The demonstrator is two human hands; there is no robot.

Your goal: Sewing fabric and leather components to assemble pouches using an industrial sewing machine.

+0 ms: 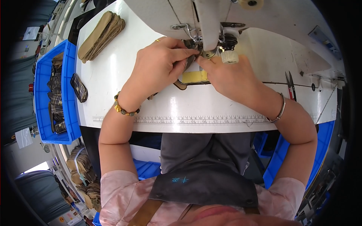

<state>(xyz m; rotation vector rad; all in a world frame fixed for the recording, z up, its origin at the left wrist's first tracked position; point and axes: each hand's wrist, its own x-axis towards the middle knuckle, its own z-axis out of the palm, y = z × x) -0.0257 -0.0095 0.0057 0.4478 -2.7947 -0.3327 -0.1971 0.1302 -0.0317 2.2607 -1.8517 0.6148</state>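
Observation:
Beneath the head of a white sewing machine [211, 26], my left hand [160, 60] pinches a small dark fabric piece [189, 62] with a ridged edge. Its exact kind is hidden by my fingers. From the other side my right hand [233, 75] grips the same piece at its edge, index fingertip close to the left thumb and forefinger, other fingers curled under. The needle area lies just beyond both fingertips. A yellow strip [194, 77] is on the machine bed in front of the work, and the rounded tan end of a flat piece [181, 86] shows beside it.
A stack of tan sole-shaped pieces [101, 35] lies at the far left of the white table [151, 107]. Nearby are a plaid fabric piece [78, 87] and a blue bin [69, 94] of plaid pieces. Scissors [290, 86] rest at right; a printed ruler [203, 121] runs along the front edge.

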